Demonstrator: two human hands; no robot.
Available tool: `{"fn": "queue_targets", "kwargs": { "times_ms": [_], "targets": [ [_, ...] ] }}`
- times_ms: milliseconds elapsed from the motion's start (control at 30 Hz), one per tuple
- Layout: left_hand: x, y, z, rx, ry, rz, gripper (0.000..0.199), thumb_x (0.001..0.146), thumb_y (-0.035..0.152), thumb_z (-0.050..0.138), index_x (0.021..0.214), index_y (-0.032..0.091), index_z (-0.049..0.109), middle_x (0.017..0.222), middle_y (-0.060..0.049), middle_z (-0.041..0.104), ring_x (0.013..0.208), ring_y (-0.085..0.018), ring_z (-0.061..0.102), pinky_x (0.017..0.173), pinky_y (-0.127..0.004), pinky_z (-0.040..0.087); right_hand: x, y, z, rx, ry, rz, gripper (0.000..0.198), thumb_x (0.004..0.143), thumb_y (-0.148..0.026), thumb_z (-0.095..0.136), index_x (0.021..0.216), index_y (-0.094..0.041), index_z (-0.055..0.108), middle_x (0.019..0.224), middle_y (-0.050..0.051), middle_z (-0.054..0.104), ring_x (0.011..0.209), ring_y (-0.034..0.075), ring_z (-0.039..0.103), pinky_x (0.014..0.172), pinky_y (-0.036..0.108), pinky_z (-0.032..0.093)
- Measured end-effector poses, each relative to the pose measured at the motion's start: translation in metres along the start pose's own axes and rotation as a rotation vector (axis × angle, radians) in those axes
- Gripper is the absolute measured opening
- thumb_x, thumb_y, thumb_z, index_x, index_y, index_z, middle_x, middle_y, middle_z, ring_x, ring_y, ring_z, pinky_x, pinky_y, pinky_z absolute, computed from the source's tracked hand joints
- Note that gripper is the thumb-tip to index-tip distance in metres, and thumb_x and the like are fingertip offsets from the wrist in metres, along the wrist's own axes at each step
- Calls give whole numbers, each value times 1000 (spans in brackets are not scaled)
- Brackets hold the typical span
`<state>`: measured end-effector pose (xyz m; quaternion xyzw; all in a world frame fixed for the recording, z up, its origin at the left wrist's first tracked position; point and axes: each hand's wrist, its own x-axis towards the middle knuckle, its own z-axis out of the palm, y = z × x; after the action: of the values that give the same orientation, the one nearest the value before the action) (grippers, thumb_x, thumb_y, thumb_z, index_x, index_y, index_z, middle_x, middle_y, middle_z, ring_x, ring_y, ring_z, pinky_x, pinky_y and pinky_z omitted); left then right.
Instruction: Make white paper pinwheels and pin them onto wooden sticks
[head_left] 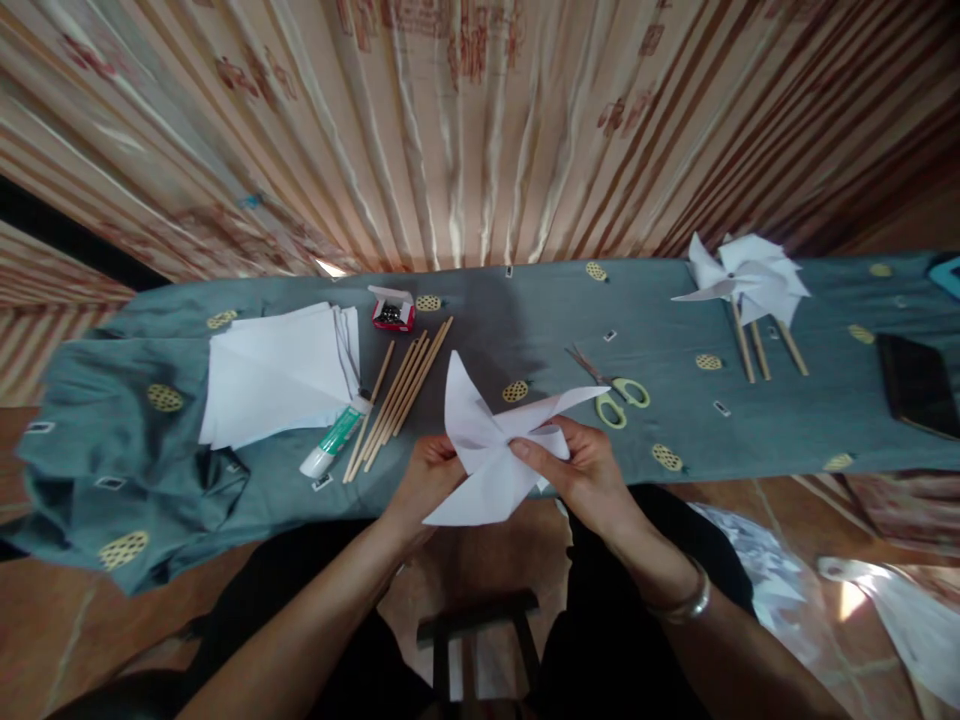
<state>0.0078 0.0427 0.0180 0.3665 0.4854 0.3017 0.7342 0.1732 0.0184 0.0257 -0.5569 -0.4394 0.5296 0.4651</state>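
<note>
Between my hands, above the front edge of the table, is a white paper pinwheel (484, 455) with its blades folded in toward the centre. My left hand (435, 475) grips it from the left, its fingertips partly hidden behind the paper. On the other side my right hand (581, 465) pinches it, with the thumb pressed on the folded tips at the middle. Just beyond the right hand lie scissors (624, 393) with light green handles. Several wooden sticks (405, 395) rest beyond my left hand, and a glue stick (335, 440) is to their left.
A stack of white paper sheets (274, 375) lies at the left, near a small open red box (393, 312) of dark pins or tacks. Finished paper pinwheels (761, 275) on sticks lie at the right, with a dark phone (916, 385) beyond. A curtain (480, 140) hangs behind the cloth-covered table (780, 430).
</note>
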Motion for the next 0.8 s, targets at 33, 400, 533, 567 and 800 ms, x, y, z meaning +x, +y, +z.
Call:
{"fn": "queue_targets", "kwargs": {
  "times_ms": [33,400,533,567,800],
  "targets": [
    [1,-2,-1,-14,17,17,36,62,48,80,75,14,77,64,-4,72,61,-19,65,52,-23,43,2,2,1,29,2,22,25,71,-42,75,80,-19,74,67,1,72,54,12,58,51,23,48],
    [12,-10,-13,-65,10,107,41,56,50,82,73,13,77,55,-3,67,51,-15,56,51,-23,39,19,16,10,190,24,164,32,59,-45,83,71,-18,71,63,0,70,51,11,55,50,23,46],
    [11,-9,-16,-58,2,78,39,63,49,77,78,14,77,60,-3,69,53,-15,56,50,-22,38,22,17,13,196,41,173,32,57,-44,84,68,-18,71,61,-1,69,50,10,54,50,23,45],
    [11,-9,-17,-48,9,82,36,66,49,74,75,14,76,63,-4,70,54,-15,57,51,-23,39,22,16,13,196,43,176,32,57,-44,84,68,-18,70,61,-1,69,50,10,54,50,23,45],
    [7,-9,-20,-184,-18,157,55,76,67,58,76,14,73,72,-8,72,71,-22,65,66,-29,48,22,17,14,195,31,180,31,60,-44,84,70,-18,71,64,0,70,52,11,56,52,23,45]
  ]
}}
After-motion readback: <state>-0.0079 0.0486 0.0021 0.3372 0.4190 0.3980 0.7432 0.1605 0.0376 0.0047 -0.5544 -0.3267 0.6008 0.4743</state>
